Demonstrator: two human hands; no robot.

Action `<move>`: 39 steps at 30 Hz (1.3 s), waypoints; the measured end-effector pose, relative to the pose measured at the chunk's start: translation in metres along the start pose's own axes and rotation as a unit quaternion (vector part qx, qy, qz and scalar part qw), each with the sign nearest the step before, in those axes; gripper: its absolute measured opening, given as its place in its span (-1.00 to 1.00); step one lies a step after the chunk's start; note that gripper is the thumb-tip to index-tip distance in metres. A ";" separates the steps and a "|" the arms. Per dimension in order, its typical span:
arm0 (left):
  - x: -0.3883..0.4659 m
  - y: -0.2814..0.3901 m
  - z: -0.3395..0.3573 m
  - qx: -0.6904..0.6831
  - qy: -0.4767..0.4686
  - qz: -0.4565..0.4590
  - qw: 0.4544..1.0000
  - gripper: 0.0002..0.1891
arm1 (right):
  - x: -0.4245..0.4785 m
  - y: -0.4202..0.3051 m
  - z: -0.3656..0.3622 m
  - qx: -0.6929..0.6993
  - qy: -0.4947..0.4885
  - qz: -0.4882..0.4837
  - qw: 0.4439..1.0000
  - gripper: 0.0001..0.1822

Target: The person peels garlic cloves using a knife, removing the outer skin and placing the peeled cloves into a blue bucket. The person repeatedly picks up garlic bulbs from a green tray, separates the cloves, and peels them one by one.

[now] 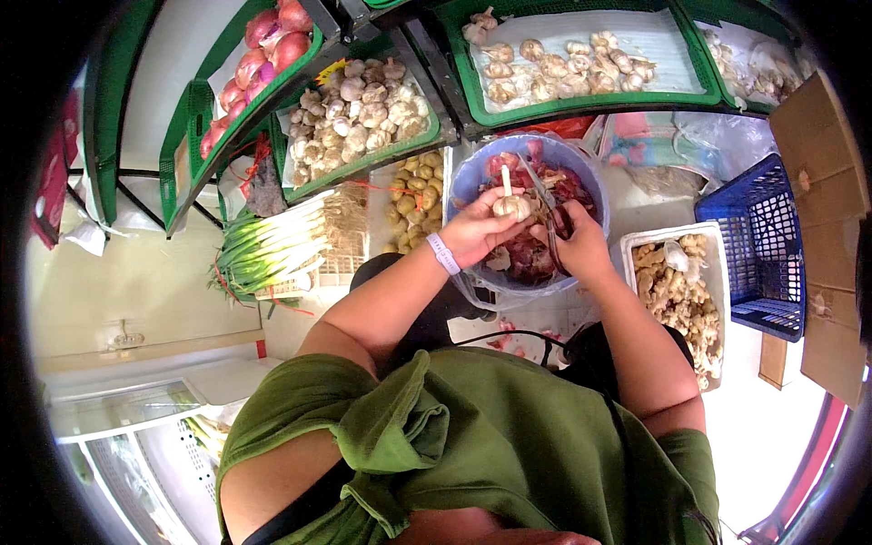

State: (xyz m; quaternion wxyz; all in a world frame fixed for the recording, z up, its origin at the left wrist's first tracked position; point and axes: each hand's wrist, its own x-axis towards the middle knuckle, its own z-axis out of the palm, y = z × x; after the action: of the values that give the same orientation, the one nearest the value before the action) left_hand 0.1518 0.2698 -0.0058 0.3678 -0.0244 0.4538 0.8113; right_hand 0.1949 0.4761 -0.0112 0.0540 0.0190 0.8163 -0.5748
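My left hand [479,230] holds a garlic bulb [511,206], its pale stem pointing up and away from me. In my right hand [581,246] is a pair of scissors [536,178], the blades pointing away from me beside the bulb. Bits of dry skin show between the bulb and the scissors. Both hands are over a blue-purple tub [597,163] with a plastic liner. Reddish onion skins [528,253] and pale scraps lie inside it. My fingers hide part of the scissors' handles.
Beyond the tub, green crates hold garlic bulbs [361,102] and red onions [272,51]. Leeks [279,245] and potatoes [417,194] are on the left. A white box of ginger [681,293], a blue plastic crate [759,252] and cardboard [828,272] stand on the right.
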 end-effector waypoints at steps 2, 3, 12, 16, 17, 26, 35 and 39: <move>0.002 0.011 -0.007 0.048 0.012 0.011 0.999 -0.56 | -0.002 -0.005 -0.008 -0.014 -0.027 0.023 0.999 -0.42; 0.004 0.014 -0.008 0.072 0.015 0.014 0.997 -0.56 | -0.002 0.003 -0.008 -0.025 -0.046 0.032 0.998 -0.40; 0.008 0.038 -0.004 0.322 0.048 -0.083 0.942 -0.54 | -0.001 0.010 -0.015 -0.124 -0.187 0.077 0.971 -0.15; 0.012 0.034 -0.005 0.309 0.042 -0.105 0.944 -0.52 | 0.000 0.012 -0.015 -0.095 -0.216 0.085 0.968 -0.13; 0.012 0.034 -0.003 0.292 0.049 -0.109 0.949 -0.51 | -0.001 0.013 -0.014 -0.076 -0.222 0.093 0.968 -0.10; 0.010 0.029 -0.012 0.256 0.052 -0.133 0.956 -0.46 | 0.000 0.012 -0.010 -0.008 -0.276 0.189 0.942 -0.07; 0.017 0.017 -0.021 0.315 0.068 -0.174 0.930 -0.44 | -0.003 0.026 -0.001 -0.040 -0.244 0.118 0.962 -0.06; 0.018 0.012 -0.023 0.322 0.064 -0.158 0.931 -0.42 | -0.003 0.018 -0.003 -0.051 -0.264 0.148 0.952 -0.07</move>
State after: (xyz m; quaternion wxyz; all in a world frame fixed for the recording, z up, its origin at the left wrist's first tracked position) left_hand 0.1245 0.2584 -0.0171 0.4498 -0.0283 0.7033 0.5498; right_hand 0.1990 0.4853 -0.0266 0.3525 -0.0155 0.7891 -0.5029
